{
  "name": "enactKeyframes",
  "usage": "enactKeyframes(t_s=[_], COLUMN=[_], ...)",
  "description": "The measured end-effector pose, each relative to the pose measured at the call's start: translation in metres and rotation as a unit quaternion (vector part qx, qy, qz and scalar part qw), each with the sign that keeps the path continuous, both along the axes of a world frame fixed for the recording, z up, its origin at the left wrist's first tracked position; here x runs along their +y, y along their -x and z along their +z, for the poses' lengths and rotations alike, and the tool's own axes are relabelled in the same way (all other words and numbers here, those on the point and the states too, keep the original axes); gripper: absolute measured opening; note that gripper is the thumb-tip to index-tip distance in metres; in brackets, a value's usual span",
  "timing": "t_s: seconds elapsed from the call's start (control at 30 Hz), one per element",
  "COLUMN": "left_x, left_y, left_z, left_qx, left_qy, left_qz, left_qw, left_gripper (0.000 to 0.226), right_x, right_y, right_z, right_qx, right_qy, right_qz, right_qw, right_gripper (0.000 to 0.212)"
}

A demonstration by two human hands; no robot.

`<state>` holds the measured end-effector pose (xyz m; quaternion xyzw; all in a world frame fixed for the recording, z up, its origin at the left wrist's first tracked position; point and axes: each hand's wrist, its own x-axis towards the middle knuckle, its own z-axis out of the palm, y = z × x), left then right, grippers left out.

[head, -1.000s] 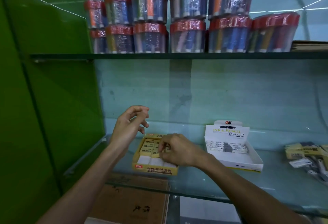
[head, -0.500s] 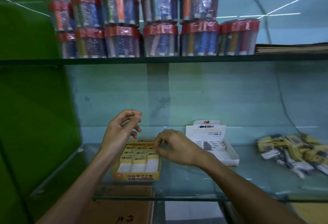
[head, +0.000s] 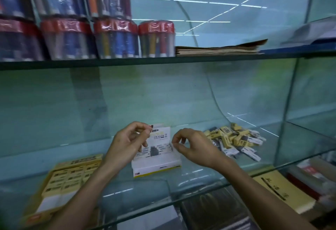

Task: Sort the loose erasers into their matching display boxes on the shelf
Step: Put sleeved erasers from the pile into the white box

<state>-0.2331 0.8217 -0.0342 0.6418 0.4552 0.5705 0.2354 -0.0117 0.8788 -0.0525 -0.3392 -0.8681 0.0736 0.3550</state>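
Yellow box (head: 71, 175), flat card tray, sits low and left of the left hand (head: 127, 142) on the glass shelf (head: 163, 189); it's packed w/ cream block erasers in printed sleeves, blurred by motion. Left hand hovers over the white box's left side, fingers loosely curled, thumb and forefinger close together near the upright flap; can't tell if they pinch anything. White box (head: 156, 162), glossy card w/ a yellow base stripe, stands between both hands, a few grey and white erasers inside. Right hand (head: 192, 147) floats just right of that box, fingers bent, tips near its rim, nothing seen held. Loose erasers (head: 234, 140), a jumbled heap of cream and white blocks, lie right of the right hand. Above: shrink-wrapped tubs (head: 116, 38) w/ red lids, then stacked brown paper (head: 218, 48). Teal back wall.
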Motion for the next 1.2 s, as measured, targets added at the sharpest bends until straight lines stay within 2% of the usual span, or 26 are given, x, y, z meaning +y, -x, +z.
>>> enactKeyframes(t_s=[0.13, 0.33, 0.43, 0.5, 0.57, 0.6, 0.67, 0.7, 0.73, 0.77, 0.83, 0.87, 0.93, 1.0, 1.13, 1.2], left_x=[0.013, 0.024, 0.027, 0.026, 0.025, 0.025, 0.023, 0.023, 0.023, 0.022, 0.021, 0.021, 0.020, 0.017, 0.011, 0.008], left_y=[-0.029, -0.048, -0.047, -0.045, -0.041, -0.039, -0.035, -0.033, -0.030, -0.028, -0.023, -0.021, -0.017, -0.014, -0.009, -0.004], left_z=[-0.005, -0.010, -0.012, -0.011, -0.010, -0.009, -0.008, -0.007, -0.007, -0.008, -0.008, -0.008, -0.008, -0.007, -0.004, -0.003], left_qx=[0.071, 0.113, 0.105, 0.100, 0.093, 0.089, 0.081, 0.079, 0.078, 0.079, 0.078, 0.076, 0.074, 0.077, 0.084, 0.082], left_qy=[0.004, 0.017, 0.025, 0.026, 0.025, 0.025, 0.025, 0.025, 0.024, 0.023, 0.022, 0.024, 0.022, 0.013, 0.001, -0.008], left_qz=[-0.013, -0.015, -0.013, -0.007, 0.000, 0.003, 0.005, 0.007, 0.010, 0.012, 0.014, 0.013, 0.001, -0.013, 0.003, 0.016], left_qw=[0.997, 0.993, 0.994, 0.995, 0.995, 0.996, 0.996, 0.997, 0.997, 0.997, 0.997, 0.997, 0.997, 0.997, 0.996, 0.996], left_gripper=[0.010, 0.010, 0.011, 0.012, 0.014, 0.014, 0.013, 0.012, 0.011, 0.010, 0.009, 0.009, 0.013, 0.019, 0.018, 0.011], right_x=[0.018, 0.032, 0.035, 0.038, 0.042, 0.044, 0.044, 0.042, 0.038, 0.033, 0.025, 0.022, 0.017, 0.013, 0.006, 0.005], right_y=[-0.046, -0.076, -0.077, -0.075, -0.073, -0.072, -0.066, -0.061, -0.055, -0.047, -0.030, -0.023, -0.010, 0.002, 0.022, 0.028], right_z=[0.001, 0.006, 0.007, 0.006, 0.006, 0.006, 0.010, 0.012, 0.015, 0.018, 0.023, 0.024, 0.026, 0.026, 0.024, 0.023], right_qx=[-0.126, -0.329, -0.378, -0.379, -0.332, -0.277, -0.108, -0.008, 0.094, 0.190, 0.344, 0.390, 0.427, 0.435, 0.432, 0.420], right_qy=[-0.002, -0.003, -0.005, -0.016, -0.009, 0.012, 0.074, 0.119, 0.176, 0.239, 0.352, 0.389, 0.428, 0.442, 0.456, 0.456], right_qz=[-0.076, -0.116, -0.129, -0.125, -0.106, -0.097, -0.076, -0.058, -0.031, 0.004, 0.087, 0.120, 0.162, 0.188, 0.215, 0.211], right_qw=[0.989, 0.937, 0.917, 0.917, 0.937, 0.956, 0.989, 0.991, 0.979, 0.952, 0.866, 0.826, 0.780, 0.761, 0.748, 0.756], right_gripper=[0.018, 0.033, 0.037, 0.034, 0.027, 0.023, 0.016, 0.014, 0.013, 0.013, 0.016, 0.018, 0.020, 0.019, 0.020, 0.016])
